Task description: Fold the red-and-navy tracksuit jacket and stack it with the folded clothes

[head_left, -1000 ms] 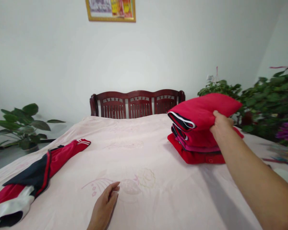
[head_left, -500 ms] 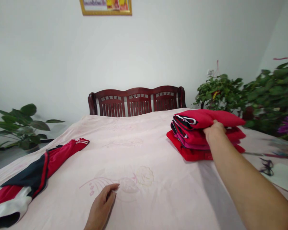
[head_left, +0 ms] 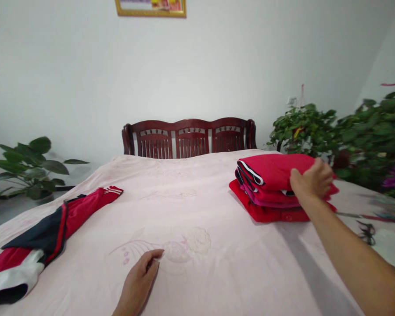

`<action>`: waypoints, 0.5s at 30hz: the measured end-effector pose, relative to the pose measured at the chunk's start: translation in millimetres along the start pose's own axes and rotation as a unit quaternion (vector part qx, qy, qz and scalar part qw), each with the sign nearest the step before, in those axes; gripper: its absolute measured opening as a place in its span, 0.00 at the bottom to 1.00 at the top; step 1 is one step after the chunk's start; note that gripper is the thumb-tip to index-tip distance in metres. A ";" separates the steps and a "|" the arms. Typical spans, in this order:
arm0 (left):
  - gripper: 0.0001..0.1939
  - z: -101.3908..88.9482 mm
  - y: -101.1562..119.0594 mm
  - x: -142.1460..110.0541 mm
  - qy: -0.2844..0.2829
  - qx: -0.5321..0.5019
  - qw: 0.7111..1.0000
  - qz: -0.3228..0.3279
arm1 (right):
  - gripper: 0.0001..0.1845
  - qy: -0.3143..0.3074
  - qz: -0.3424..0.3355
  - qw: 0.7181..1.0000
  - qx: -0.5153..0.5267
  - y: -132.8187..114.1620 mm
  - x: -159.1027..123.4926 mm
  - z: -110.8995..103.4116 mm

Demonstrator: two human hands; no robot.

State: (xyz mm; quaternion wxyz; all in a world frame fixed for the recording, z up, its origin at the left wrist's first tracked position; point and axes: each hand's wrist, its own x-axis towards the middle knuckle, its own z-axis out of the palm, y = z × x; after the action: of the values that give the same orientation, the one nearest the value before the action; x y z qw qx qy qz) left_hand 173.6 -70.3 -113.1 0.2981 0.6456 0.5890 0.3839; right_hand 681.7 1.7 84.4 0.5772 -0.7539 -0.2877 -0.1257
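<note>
My right hand (head_left: 314, 177) rests on the right end of the top folded red garment (head_left: 273, 169), thumb apart from the bent fingers. Dark lining and a white trim show at that garment's left fold. Beneath it lie more folded clothes in red and magenta, with a bright red garment (head_left: 266, 213) at the bottom. My left hand (head_left: 143, 274) lies on the pale pink bedspread (head_left: 224, 272) at the front, fingers loosely bent and holding nothing. Across the left side stretches an unfolded red and dark jacket (head_left: 62, 224) with white parts and a striped cuff.
A dark wooden slatted backrest (head_left: 191, 136) stands behind the bed. Leafy plants are at the left (head_left: 33, 169) and right (head_left: 303, 127). Near the right edge lie a small dark item (head_left: 367, 232) and a white piece (head_left: 391, 248). A gold-framed picture (head_left: 151, 13) hangs above.
My right hand has moved right and off the front fold, onto the top garment's right end. That garment lies flatter on the stack. My left hand has stayed in place.
</note>
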 end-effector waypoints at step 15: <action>0.17 1.0 1.5 1.2 -0.022 0.005 1.000 -0.010 | 0.37 -0.297 -0.024 0.933 -0.202 11.3 41.4 103.7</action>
State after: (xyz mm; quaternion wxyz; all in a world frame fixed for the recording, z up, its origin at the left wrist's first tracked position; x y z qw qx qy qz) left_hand 175.3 -69.3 -112.2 0.3119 0.6495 0.5904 0.3637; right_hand 706.6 109.5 65.6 0.2977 -0.8504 -0.4324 0.0344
